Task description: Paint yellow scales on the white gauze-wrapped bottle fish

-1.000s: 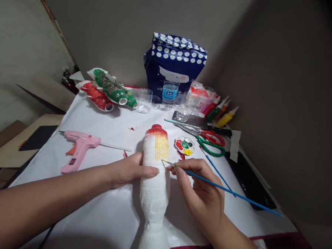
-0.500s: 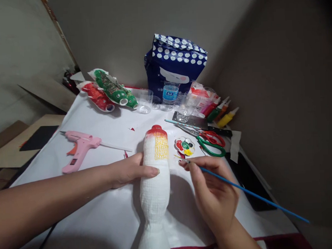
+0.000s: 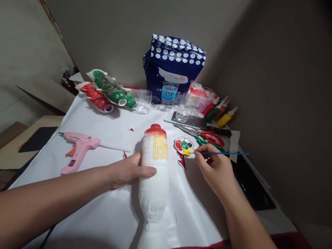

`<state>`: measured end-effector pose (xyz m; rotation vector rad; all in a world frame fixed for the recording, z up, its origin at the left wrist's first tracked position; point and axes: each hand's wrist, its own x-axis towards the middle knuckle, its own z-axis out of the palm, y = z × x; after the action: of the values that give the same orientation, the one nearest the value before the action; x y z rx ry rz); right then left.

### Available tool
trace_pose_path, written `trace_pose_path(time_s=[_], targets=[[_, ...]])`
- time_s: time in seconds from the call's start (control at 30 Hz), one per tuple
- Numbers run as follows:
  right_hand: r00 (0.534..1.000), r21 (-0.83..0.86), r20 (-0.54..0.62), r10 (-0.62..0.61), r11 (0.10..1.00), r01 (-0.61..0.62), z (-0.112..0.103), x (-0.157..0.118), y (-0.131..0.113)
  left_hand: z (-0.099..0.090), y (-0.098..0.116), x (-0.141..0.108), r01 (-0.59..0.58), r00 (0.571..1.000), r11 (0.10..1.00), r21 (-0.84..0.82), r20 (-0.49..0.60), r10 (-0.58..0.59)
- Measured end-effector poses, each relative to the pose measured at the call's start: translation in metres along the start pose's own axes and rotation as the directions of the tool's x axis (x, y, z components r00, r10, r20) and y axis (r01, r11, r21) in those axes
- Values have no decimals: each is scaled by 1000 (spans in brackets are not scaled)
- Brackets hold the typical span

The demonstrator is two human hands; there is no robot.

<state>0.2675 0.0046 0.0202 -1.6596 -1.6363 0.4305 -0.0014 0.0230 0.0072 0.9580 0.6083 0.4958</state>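
Note:
My left hand (image 3: 135, 169) is closed around the side of a white gauze-wrapped bottle (image 3: 154, 188), thumb across its front. The bottle's neck is painted red, and a yellow patch covers part of the upper body below it. Between the fingertips of my right hand (image 3: 214, 164) is a thin blue paintbrush (image 3: 225, 153). Its tip touches the yellow paint in a small flower-shaped palette (image 3: 184, 145), which also holds red, green, black and white. A dark red scrap (image 3: 181, 161) lies just below the palette.
A pink glue gun (image 3: 79, 147) lies at left. Red and green painted fish (image 3: 111, 90) rest behind it. At the back stand a blue bag (image 3: 176, 64) and clear cups (image 3: 144, 101). Scissors (image 3: 211, 137), paint bottles (image 3: 227, 117) and a black phone-like slab (image 3: 254, 186) are at right.
My right hand has moved forward and to the right, bringing the paintbrush tip from beside the bottle to the palette's yellow paint. My left hand keeps its hold on the bottle.

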Motion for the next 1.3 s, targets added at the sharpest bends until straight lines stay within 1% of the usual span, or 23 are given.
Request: trace_pose_path(time_s=[0.1, 0.17, 0.3, 0.37, 0.5, 0.6, 0.67, 0.73, 0.77, 0.83, 0.9, 0.93, 1.07, 1.17, 1.3], targets=[[1000, -32, 23, -5, 999, 6, 3, 2, 3, 0, -1, 0, -50, 999, 998, 38, 19, 49], [1000, -56, 26, -7, 998, 8, 5, 3, 5, 1, -1, 0, -61, 998, 997, 47, 25, 60], [1000, -88, 28, -9, 996, 12, 7, 3, 7, 3, 2, 1, -4, 1000, 999, 51, -4, 4], [999, -92, 30, -11, 996, 13, 8, 2, 7, 4, 3, 0, 17, 1000, 999, 51, 2, -17], [1000, -63, 5, -18, 998, 18, 7, 1, 4, 4, 5, 0, 0, 999, 999, 48, 43, -2], [997, -14, -67, -22, 1000, 22, 3, -3, -8, 3, 5, 0, -11, 998, 999, 38, 61, 8], [993, 41, -114, -21, 999, 26, -1, -10, -22, 3, 5, 0, -9, 998, 999, 37, 66, 7], [992, 134, -119, -29, 990, 45, -4, -19, -39, 2, 5, 1, -5, 997, 999, 32, 74, 2], [992, 169, -116, -50, 983, 69, -6, -24, -47, 2, 5, 1, -2, 997, 1000, 28, 77, 0], [980, 239, -125, -153, 954, 179, -5, -34, -61, 2, 5, 1, 8, 997, 1000, 24, 75, -10], [965, 284, -139, -221, 925, 253, -1, -43, -69, 2, 4, 1, 26, 998, 999, 22, 61, -27], [964, 306, -145, -224, 916, 259, 2, -46, -71, 2, 4, 0, 36, 998, 999, 21, 55, -37], [981, 412, -140, -136, 892, 183, 16, -54, -69, 1, 3, 0, 59, 998, 998, 26, 26, -60], [985, 465, -122, -121, 870, 165, 22, -56, -67, 1, 3, 0, 34, 999, 999, 36, 30, -35], [988, 508, -112, -105, 849, 147, 24, -57, -68, 2, 4, 1, -2, 998, 999, 33, 62, 0]])
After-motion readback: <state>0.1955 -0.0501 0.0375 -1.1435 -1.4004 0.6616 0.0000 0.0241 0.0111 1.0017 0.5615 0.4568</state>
